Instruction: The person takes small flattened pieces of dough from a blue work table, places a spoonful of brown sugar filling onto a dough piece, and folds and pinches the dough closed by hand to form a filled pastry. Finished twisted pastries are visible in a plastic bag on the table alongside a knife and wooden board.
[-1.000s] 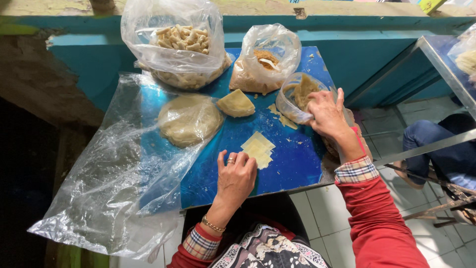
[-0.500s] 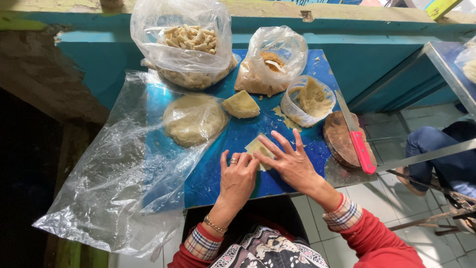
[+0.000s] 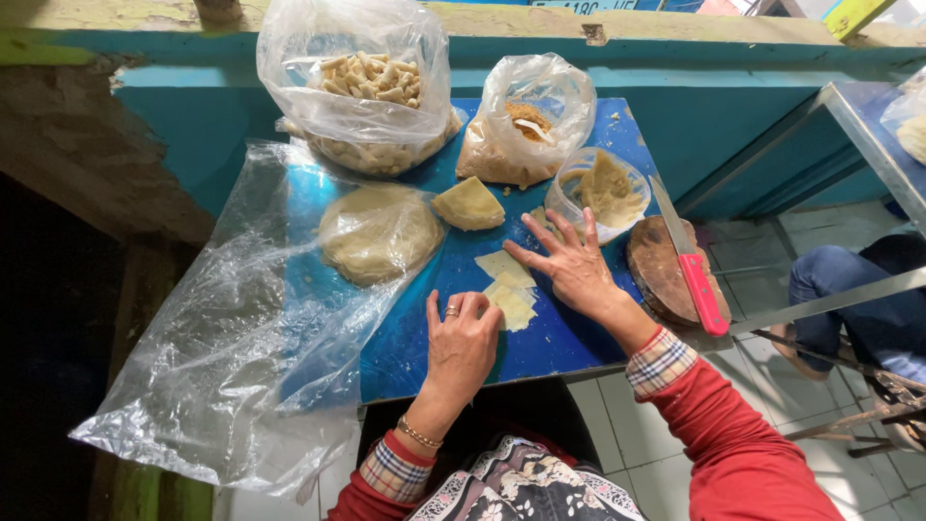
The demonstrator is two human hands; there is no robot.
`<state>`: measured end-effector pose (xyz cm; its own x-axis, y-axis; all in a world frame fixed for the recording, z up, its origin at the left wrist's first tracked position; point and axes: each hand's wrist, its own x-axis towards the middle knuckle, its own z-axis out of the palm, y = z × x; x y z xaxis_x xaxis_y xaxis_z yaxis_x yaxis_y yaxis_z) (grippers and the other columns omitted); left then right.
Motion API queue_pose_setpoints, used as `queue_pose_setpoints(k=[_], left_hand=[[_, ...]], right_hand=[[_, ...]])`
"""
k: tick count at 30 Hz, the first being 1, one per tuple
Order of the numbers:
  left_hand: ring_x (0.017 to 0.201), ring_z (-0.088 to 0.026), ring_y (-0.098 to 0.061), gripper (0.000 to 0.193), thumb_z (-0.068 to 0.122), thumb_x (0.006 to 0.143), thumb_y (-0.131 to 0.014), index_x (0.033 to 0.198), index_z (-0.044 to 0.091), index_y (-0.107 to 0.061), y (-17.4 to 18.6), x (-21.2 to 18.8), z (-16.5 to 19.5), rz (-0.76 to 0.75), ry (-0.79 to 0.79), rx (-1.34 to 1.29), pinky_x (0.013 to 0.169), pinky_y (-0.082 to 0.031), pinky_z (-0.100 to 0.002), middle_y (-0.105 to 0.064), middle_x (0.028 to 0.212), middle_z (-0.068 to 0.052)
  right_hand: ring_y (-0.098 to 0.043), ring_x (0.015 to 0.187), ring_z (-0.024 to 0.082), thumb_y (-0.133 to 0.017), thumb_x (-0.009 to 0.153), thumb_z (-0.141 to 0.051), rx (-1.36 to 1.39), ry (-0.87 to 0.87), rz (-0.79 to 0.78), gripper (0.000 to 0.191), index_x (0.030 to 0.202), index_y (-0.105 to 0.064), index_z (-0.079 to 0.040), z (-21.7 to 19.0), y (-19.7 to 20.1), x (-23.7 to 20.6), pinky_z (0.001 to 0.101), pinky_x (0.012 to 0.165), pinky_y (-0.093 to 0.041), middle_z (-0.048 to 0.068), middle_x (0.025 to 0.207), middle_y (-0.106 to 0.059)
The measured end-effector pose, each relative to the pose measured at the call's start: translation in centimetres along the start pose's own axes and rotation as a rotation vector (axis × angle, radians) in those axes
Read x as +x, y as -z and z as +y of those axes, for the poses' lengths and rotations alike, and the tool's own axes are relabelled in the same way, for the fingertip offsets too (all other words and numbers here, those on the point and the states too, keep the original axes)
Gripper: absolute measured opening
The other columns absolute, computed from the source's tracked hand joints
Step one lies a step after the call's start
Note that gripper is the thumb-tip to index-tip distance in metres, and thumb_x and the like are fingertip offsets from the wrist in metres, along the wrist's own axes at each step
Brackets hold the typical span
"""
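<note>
My left hand (image 3: 465,340) rests on the blue table (image 3: 559,347) with curled fingers touching the near edge of a thin pale dough sheet (image 3: 511,307). My right hand (image 3: 571,265) lies flat, fingers spread, pressing on a second pale sheet (image 3: 502,264) just beyond it. Both hands hold nothing. A folded wedge of dough sheets (image 3: 469,204) lies further back. A round stack of dough sheets (image 3: 378,232) sits under clear plastic at the left.
At the back stand a bag of rolled pieces (image 3: 359,85), a bag of brown crumbs (image 3: 521,125) and a clear tub of filling (image 3: 602,191). A red-handled knife (image 3: 696,272) lies on a round wooden board (image 3: 658,274) at the right. Another person's knee (image 3: 839,280) is at far right.
My right hand left the filling tub, came back toward me and now lies spread on the sheets. My left hand stayed at the sheet's near edge.
</note>
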<state>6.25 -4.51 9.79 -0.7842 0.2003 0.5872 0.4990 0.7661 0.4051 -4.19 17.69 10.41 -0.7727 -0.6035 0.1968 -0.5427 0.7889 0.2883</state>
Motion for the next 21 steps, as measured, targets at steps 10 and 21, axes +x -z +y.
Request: queue_pose_setpoints(k=[10,21], left_hand=[[0.096,-0.026,-0.062,0.006,0.015,0.084,-0.07,0.09,0.016,-0.068,0.3,-0.9,0.4,-0.004,0.071,-0.074,0.106,-0.033,-0.067,-0.063,0.092,-0.002],[0.115,-0.031,-0.058,0.038,0.01,0.08,-0.064,0.118,0.011,-0.067,-2.7,3.4,-0.7,-0.256,0.067,0.197,0.105,-0.031,-0.062,-0.063,0.117,-0.01]], right_hand=[[-0.033,0.15,0.033,-0.058,0.083,-0.001,-0.074,0.049,0.088,0.071,0.141,-0.06,-0.041,-0.3,0.1,-0.1,0.0725,0.119,-0.007,0.005,0.164,-0.037],[-0.024,0.154,0.037,-0.055,0.087,-0.002,-0.015,-0.086,0.129,0.074,0.146,-0.054,-0.046,-0.6,-2.3,-2.3,0.0759,0.116,-0.001,0.004,0.169,-0.03]])
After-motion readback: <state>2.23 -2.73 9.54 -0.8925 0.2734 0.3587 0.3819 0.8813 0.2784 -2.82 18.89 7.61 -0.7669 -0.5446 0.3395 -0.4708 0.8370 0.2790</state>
